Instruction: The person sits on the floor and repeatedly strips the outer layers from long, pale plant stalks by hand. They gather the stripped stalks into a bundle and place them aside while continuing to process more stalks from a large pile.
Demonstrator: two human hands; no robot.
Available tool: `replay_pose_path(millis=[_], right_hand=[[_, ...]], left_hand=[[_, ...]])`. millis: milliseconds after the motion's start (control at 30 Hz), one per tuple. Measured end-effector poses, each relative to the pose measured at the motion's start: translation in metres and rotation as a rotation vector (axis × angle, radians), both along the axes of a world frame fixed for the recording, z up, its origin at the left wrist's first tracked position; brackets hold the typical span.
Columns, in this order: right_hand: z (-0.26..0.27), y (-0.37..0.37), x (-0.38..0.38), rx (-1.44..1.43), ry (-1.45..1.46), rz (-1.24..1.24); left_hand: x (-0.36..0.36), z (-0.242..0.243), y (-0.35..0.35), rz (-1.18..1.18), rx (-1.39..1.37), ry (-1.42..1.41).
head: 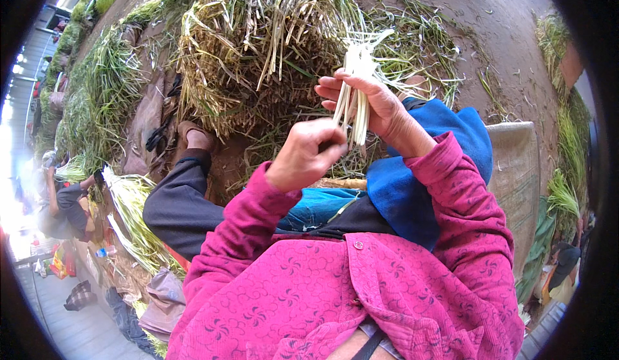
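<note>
My right hand (375, 99) holds a small bunch of pale leafy stalks (358, 118), its fingers behind them and their whitish lower ends hanging down. Just left of these ends is my left hand (309, 153), its fingers curled and somewhat blurred; whether it pinches a stalk cannot be made out. Beyond both hands stands a large heap of green stalks with brown, rooty ends (256, 55). Loose green leaves and stalks (416, 45) lie on the ground right of the heap. A blue cloth (411, 166) covers my right leg.
A bundle of pale stalks (133, 215) lies left of my left leg. More green bunches (104, 79) line the far left, with a person (67, 205) sitting there. A woven sack (515, 181) is at my right, and another person (563, 263) is near the right rim.
</note>
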State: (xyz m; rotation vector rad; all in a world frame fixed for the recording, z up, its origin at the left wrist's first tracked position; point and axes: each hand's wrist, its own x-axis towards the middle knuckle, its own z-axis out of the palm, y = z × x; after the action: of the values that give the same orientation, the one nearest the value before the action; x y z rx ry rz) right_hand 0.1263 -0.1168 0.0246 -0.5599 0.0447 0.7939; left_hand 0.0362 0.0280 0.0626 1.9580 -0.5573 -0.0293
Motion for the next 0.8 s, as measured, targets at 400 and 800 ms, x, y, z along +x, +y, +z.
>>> replay_pose_path(millis=[400, 800], right_hand=[[0.005, -0.002, 0.005, -0.025, 0.077, -0.136], [0.0, 0.003, -0.001, 0.014, 0.06, -0.202]], left_hand=[[-0.024, -0.039, 0.036, 0.459, 0.045, 0.189], [0.015, -0.023, -0.017, 0.425, 0.537, -0.568]])
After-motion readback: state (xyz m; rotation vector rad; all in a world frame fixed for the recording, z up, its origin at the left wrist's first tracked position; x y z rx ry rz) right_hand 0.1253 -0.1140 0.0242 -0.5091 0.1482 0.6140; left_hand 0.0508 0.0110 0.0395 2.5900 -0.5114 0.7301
